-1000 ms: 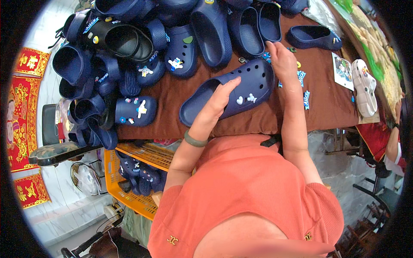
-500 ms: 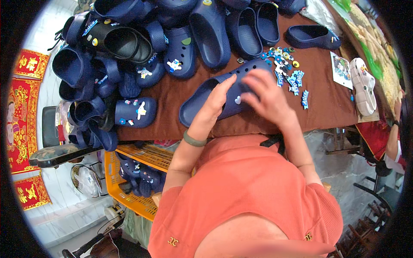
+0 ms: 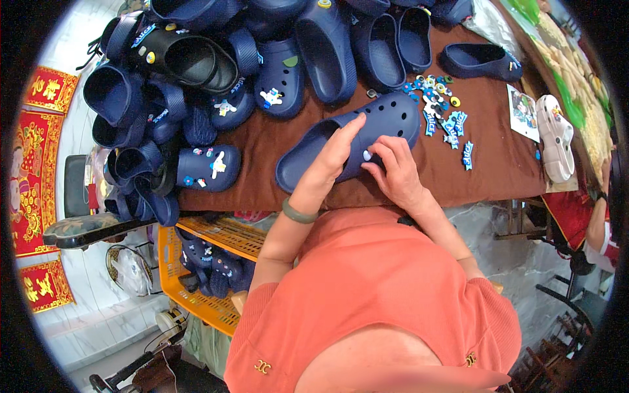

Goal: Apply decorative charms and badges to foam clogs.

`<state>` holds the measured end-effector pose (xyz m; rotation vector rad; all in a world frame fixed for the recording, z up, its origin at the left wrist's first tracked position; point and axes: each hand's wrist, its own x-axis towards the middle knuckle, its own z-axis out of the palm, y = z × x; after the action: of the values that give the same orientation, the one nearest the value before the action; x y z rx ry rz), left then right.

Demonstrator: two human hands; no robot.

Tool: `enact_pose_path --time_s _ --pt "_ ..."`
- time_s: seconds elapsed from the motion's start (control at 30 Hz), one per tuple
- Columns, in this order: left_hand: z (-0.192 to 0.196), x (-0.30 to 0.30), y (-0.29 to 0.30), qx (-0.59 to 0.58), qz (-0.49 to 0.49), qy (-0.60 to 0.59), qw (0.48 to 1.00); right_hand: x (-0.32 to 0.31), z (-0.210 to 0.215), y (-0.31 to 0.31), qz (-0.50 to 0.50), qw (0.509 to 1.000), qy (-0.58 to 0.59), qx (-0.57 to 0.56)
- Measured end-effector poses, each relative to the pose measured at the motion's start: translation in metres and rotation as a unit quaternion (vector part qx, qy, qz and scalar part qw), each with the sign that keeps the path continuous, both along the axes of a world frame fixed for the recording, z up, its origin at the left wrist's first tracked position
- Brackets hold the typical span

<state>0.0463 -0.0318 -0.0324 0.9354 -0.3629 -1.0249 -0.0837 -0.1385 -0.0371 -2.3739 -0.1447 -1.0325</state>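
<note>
Right grip (image 3: 397, 175) set narrow at the small white charm (image 3: 366, 156) and left grip (image 3: 335, 154) laid straight-fingered against the navy clog (image 3: 392, 120), upper centre of frame on the brown-covered desk (image 3: 495, 164), I cannot tell whether either clasps.

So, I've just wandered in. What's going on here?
A person is handling a navy clog on a table covered with brown cloth. Their left hand rests across the shoe, while the fingers of the right hand are at a small white charm on it; the grip isn't clear. Loose charms lie to the right. More navy clogs crowd the table's far side and left.
</note>
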Motion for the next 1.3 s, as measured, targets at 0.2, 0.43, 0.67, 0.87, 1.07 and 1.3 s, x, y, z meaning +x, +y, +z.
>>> enact_pose_path --time_s 0.2,0.43,0.67,0.87,1.07,1.3 --pt "-0.005 0.003 0.002 0.005 -0.005 -0.020 1.000 0.003 0.001 0.001 0.001 0.999 0.009 0.051" --pt "-0.005 0.001 0.003 0.004 0.026 -0.022 0.999 0.005 -0.002 -0.007 -0.004 1.000 0.024 -0.010" --pt "0.009 -0.007 0.003 0.016 0.074 -0.063 0.995 0.018 0.018 -0.019 0.025 0.989 0.120 -0.080" --pt "0.015 -0.005 0.002 0.025 0.085 -0.085 0.992 0.026 0.016 -0.025 0.017 0.979 0.126 -0.157" --pt "0.008 -0.005 0.005 0.037 0.099 -0.119 0.987 0.026 0.004 -0.015 -0.040 0.982 0.067 -0.171" --pt "0.014 -0.001 0.003 0.034 0.036 -0.069 0.996 0.023 -0.002 -0.002 -0.043 0.998 0.001 -0.040"
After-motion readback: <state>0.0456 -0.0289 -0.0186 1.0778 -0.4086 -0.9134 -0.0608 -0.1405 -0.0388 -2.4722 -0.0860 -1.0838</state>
